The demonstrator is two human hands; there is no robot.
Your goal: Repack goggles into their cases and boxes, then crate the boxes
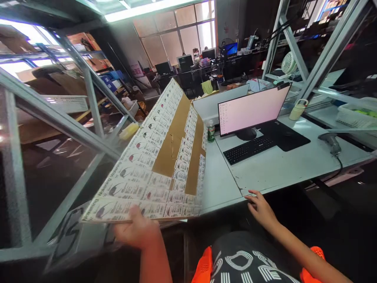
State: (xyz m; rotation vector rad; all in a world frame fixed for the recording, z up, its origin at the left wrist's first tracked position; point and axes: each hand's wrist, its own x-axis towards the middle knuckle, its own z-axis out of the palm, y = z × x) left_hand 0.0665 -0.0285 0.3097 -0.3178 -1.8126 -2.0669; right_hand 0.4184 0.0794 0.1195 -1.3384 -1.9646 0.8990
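Observation:
My left hand (138, 230) grips the near edge of a large flat sheet of cardboard (173, 145) whose borders are covered with rows of printed labels. The sheet tilts up and away over the left part of the grey table (279, 165). My right hand (260, 208) rests at the table's front edge, fingers loosely curled, holding nothing. My lap with a black and orange garment (235, 259) shows at the bottom.
On the table stand a lit monitor (250, 110), a black keyboard (249, 149) on a dark mat, a green can (211, 131) and a handheld tool with a cable (332, 143). Metal shelving frames (59, 118) rise on both sides. Desks with screens fill the background.

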